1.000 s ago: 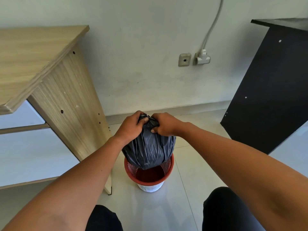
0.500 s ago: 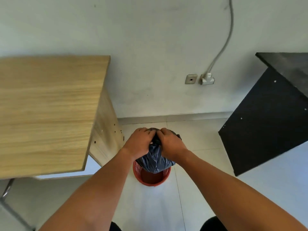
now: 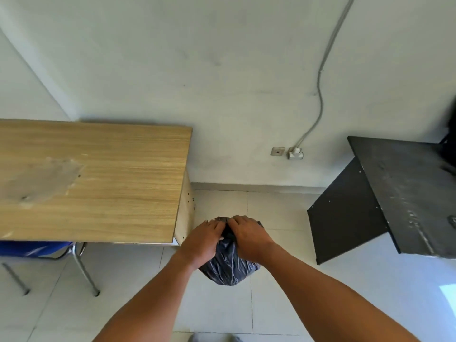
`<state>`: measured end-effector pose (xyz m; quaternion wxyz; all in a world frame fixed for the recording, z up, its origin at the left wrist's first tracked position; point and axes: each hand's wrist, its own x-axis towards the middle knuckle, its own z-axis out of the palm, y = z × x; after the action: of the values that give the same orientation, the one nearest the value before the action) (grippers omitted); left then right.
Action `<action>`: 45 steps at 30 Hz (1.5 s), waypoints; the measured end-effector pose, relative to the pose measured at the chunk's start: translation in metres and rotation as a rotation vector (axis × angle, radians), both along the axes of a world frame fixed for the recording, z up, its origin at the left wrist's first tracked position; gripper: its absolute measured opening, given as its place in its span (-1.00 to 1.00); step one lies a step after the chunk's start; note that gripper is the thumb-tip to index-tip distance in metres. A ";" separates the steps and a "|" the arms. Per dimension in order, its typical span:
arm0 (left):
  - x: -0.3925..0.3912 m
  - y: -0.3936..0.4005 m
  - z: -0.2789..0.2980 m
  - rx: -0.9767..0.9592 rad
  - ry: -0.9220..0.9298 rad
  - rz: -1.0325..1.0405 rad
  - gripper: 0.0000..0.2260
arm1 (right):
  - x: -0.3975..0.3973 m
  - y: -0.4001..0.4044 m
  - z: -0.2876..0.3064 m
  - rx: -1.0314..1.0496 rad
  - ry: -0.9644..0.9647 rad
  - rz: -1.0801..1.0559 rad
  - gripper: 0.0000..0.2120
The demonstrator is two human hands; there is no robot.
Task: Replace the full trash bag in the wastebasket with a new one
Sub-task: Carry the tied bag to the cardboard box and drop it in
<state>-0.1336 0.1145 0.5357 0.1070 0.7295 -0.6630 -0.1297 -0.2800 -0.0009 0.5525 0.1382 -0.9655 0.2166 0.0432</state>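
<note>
Full trash bag (image 3: 228, 264) held above the tiled floor (image 3: 283, 304), left hand (image 3: 201, 243) and right hand (image 3: 248, 239) both clenched on its gathered neck; wastebasket not visible, so removal appears underway, relining remains

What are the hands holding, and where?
Both the left hand and right hand grip the dark trash bag by its gathered top.
</note>
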 end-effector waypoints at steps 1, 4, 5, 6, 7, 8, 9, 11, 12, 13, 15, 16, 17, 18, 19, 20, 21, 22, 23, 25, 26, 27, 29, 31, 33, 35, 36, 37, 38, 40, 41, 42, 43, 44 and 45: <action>0.001 0.010 0.011 -0.003 0.028 0.025 -0.63 | 0.004 0.007 0.011 0.005 0.008 0.021 -0.49; 0.007 0.045 0.030 -0.007 0.027 0.104 -0.61 | 0.020 0.032 0.032 0.015 0.009 0.078 -0.49; 0.013 0.060 0.035 -0.004 0.019 0.127 -0.61 | 0.028 0.044 0.037 0.014 0.005 0.094 -0.48; 0.019 0.075 0.040 -0.007 0.015 0.144 -0.62 | 0.038 0.057 0.040 0.017 0.003 0.109 -0.46; 0.027 0.087 0.042 -0.008 0.009 0.154 -0.62 | 0.047 0.067 0.043 0.023 0.000 0.120 -0.45; 0.037 0.103 0.044 -0.013 0.001 0.173 -0.61 | 0.060 0.082 0.045 0.029 -0.005 0.135 -0.44; 0.049 0.118 0.046 -0.018 -0.004 0.193 -0.59 | 0.072 0.096 0.048 0.036 -0.007 0.149 -0.45; 0.077 0.152 0.048 -0.016 -0.023 0.221 -0.55 | 0.101 0.128 0.054 0.056 -0.008 0.175 -0.44; 0.089 0.166 0.049 -0.009 -0.037 0.226 -0.54 | 0.113 0.142 0.056 0.060 -0.007 0.182 -0.43; 0.104 0.184 0.052 -0.009 -0.050 0.228 -0.54 | 0.129 0.159 0.059 0.063 -0.001 0.187 -0.42; 0.133 0.222 0.056 -0.012 -0.058 0.228 -0.56 | 0.160 0.197 0.061 0.075 0.010 0.199 -0.41; 0.149 0.242 0.059 -0.014 -0.072 0.237 -0.58 | 0.177 0.218 0.063 0.086 0.014 0.206 -0.41; 0.162 0.259 0.060 -0.008 -0.088 0.243 -0.59 | 0.190 0.235 0.064 0.093 0.012 0.209 -0.41; 0.179 0.282 0.061 -0.001 -0.099 0.256 -0.58 | 0.208 0.258 0.066 0.099 0.003 0.215 -0.42; 0.193 0.305 0.064 0.003 -0.101 0.269 -0.57 | 0.224 0.280 0.068 0.103 -0.005 0.222 -0.42; 0.209 0.328 0.066 0.006 -0.103 0.283 -0.57 | 0.241 0.302 0.068 0.111 -0.011 0.233 -0.42; 0.225 0.351 0.068 0.000 -0.099 0.295 -0.57 | 0.258 0.324 0.070 0.118 -0.015 0.244 -0.43; 0.238 0.370 0.070 0.000 -0.093 0.305 -0.58 | 0.273 0.341 0.071 0.125 -0.017 0.254 -0.45; 0.254 0.394 0.073 -0.005 -0.092 0.322 -0.60 | 0.292 0.362 0.073 0.132 -0.024 0.270 -0.47; 0.285 0.442 0.078 -0.014 -0.093 0.368 -0.64 | 0.329 0.403 0.076 0.139 -0.042 0.312 -0.49; 0.300 0.467 0.079 -0.024 -0.100 0.395 -0.66 | 0.347 0.424 0.078 0.140 -0.049 0.337 -0.51; 0.312 0.486 0.080 -0.036 -0.104 0.421 -0.68 | 0.362 0.441 0.080 0.136 -0.056 0.362 -0.53; 0.340 0.531 0.084 -0.058 -0.107 0.482 -0.69 | 0.400 0.480 0.081 0.120 -0.073 0.419 -0.57; 0.369 0.573 0.088 -0.076 -0.110 0.537 -0.70 | 0.439 0.517 0.082 0.100 -0.100 0.471 -0.55; 0.399 0.608 0.088 -0.073 -0.133 0.592 -0.69 | 0.476 0.549 0.082 0.097 -0.131 0.524 -0.54; 0.435 0.643 0.087 -0.055 -0.149 0.641 -0.68 | 0.516 0.582 0.081 0.097 -0.146 0.573 -0.55; 0.453 0.660 0.086 -0.047 -0.151 0.661 -0.68 | 0.536 0.598 0.081 0.092 -0.149 0.592 -0.57; 0.473 0.676 0.085 -0.045 -0.157 0.679 -0.68 | 0.558 0.614 0.080 0.081 -0.153 0.613 -0.59; 0.493 0.691 0.086 -0.044 -0.165 0.696 -0.69 | 0.579 0.629 0.080 0.072 -0.153 0.630 -0.61; 0.529 0.715 0.087 -0.042 -0.171 0.718 -0.72 | 0.619 0.654 0.077 0.071 -0.150 0.639 -0.63; 0.548 0.727 0.088 -0.042 -0.169 0.729 -0.74 | 0.640 0.665 0.077 0.084 -0.144 0.642 -0.63; 0.568 0.739 0.087 -0.039 -0.162 0.743 -0.74 | 0.662 0.677 0.075 0.105 -0.133 0.644 -0.63; 0.587 0.750 0.087 -0.048 -0.152 0.758 -0.74 | 0.683 0.687 0.076 0.129 -0.125 0.647 -0.62; 0.603 0.759 0.088 -0.055 -0.139 0.767 -0.73 | 0.701 0.696 0.076 0.148 -0.116 0.654 -0.61; 0.622 0.770 0.090 -0.055 -0.125 0.771 -0.72 | 0.721 0.706 0.078 0.162 -0.105 0.668 -0.61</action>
<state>0.4886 0.8843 0.6254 0.1265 0.9284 -0.3488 -0.0175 0.4414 0.7056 0.6302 0.2034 -0.9699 -0.1230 0.0534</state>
